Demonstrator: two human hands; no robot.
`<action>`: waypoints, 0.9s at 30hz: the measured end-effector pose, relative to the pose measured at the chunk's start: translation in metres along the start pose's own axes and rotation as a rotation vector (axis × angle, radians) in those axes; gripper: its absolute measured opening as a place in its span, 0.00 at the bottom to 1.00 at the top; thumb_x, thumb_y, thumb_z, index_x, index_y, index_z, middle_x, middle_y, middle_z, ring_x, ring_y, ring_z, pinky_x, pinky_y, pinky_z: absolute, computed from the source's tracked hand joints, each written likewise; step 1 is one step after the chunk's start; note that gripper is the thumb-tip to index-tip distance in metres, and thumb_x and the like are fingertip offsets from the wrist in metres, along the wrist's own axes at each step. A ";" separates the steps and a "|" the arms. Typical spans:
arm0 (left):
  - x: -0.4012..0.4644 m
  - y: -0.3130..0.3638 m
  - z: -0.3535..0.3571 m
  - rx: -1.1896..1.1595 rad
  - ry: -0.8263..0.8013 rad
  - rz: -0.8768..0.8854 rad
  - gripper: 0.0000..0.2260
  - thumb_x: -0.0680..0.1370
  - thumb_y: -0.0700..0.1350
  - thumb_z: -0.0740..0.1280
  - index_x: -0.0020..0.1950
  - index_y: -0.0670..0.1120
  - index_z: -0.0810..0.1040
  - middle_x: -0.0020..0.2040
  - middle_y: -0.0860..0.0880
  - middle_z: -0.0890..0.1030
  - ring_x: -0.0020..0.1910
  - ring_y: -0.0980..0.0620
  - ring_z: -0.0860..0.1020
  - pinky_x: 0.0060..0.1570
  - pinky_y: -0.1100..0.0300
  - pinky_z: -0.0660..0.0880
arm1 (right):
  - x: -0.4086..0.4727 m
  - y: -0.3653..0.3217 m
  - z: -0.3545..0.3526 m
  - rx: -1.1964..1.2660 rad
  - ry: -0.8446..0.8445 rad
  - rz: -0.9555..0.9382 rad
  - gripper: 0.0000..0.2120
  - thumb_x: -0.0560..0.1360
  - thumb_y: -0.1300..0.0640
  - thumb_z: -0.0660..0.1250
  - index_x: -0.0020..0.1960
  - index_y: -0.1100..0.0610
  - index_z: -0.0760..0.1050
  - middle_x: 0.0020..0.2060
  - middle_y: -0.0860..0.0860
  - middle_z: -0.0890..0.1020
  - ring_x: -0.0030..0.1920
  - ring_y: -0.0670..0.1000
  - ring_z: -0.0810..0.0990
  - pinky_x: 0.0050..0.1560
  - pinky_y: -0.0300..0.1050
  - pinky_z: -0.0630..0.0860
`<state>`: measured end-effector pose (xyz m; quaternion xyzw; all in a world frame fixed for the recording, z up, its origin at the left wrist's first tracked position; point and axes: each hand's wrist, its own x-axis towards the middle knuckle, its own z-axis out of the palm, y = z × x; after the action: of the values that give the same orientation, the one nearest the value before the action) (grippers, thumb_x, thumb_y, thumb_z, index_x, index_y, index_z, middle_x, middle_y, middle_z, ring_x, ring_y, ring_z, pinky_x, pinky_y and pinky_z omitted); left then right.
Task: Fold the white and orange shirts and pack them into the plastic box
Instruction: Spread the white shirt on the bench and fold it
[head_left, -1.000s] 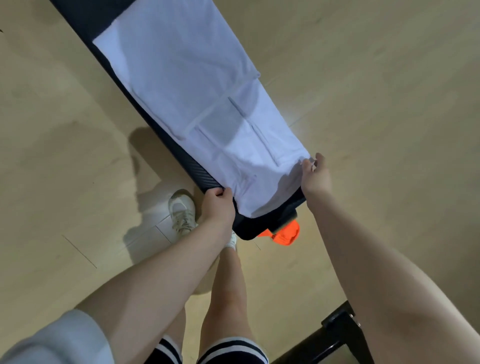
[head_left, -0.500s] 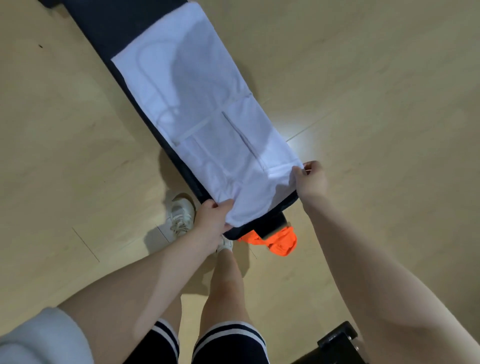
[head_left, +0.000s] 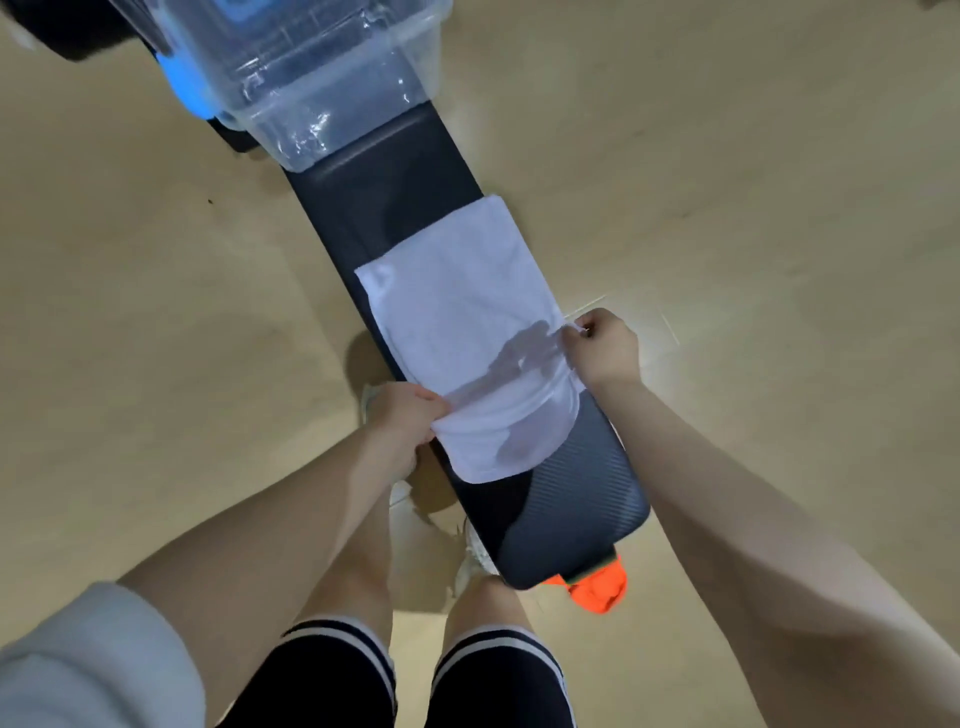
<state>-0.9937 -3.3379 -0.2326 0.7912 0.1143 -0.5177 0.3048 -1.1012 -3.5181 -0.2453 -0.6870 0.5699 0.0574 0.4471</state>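
White shirt on black bench, mid-frame.
Left hand, right hand pinching opposite edges; clear plastic box top, orange shirt below.

A long, narrow black padded desk runs diagonally across a light wooden floor. Its near end is rounded and shows a ribbed, carbon-like texture. A white shirt, folded into a rectangle, lies flat across the desk's middle and covers nearly its whole width, with bare black padding showing beyond it at both ends. At the far end a clear plastic box with a blue part on its side sits on the desk. An orange shirt peeks out from under the near end, low by the floor.
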 end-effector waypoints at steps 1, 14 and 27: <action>0.013 0.009 -0.012 -0.038 -0.013 -0.026 0.04 0.74 0.37 0.68 0.40 0.39 0.76 0.33 0.45 0.73 0.29 0.51 0.69 0.29 0.63 0.67 | 0.012 -0.012 0.007 0.003 -0.008 0.008 0.06 0.73 0.59 0.62 0.47 0.60 0.75 0.39 0.54 0.77 0.40 0.54 0.73 0.36 0.41 0.66; 0.114 0.053 -0.070 0.020 -0.002 0.294 0.08 0.78 0.35 0.59 0.54 0.45 0.73 0.55 0.48 0.71 0.43 0.53 0.77 0.46 0.66 0.72 | 0.110 -0.060 0.063 -0.170 -0.020 -0.135 0.17 0.75 0.66 0.56 0.60 0.56 0.74 0.54 0.57 0.76 0.51 0.56 0.76 0.50 0.43 0.71; 0.114 0.021 -0.052 1.248 -0.261 1.082 0.13 0.58 0.45 0.78 0.36 0.43 0.78 0.37 0.47 0.79 0.28 0.47 0.77 0.23 0.63 0.67 | 0.124 -0.052 0.048 -0.642 -0.316 -0.464 0.09 0.72 0.59 0.68 0.51 0.61 0.77 0.70 0.53 0.65 0.61 0.59 0.69 0.52 0.50 0.73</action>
<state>-0.8943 -3.3384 -0.3123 0.6942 -0.6251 -0.3558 0.0280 -0.9946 -3.5783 -0.3181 -0.8842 0.2780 0.2342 0.2935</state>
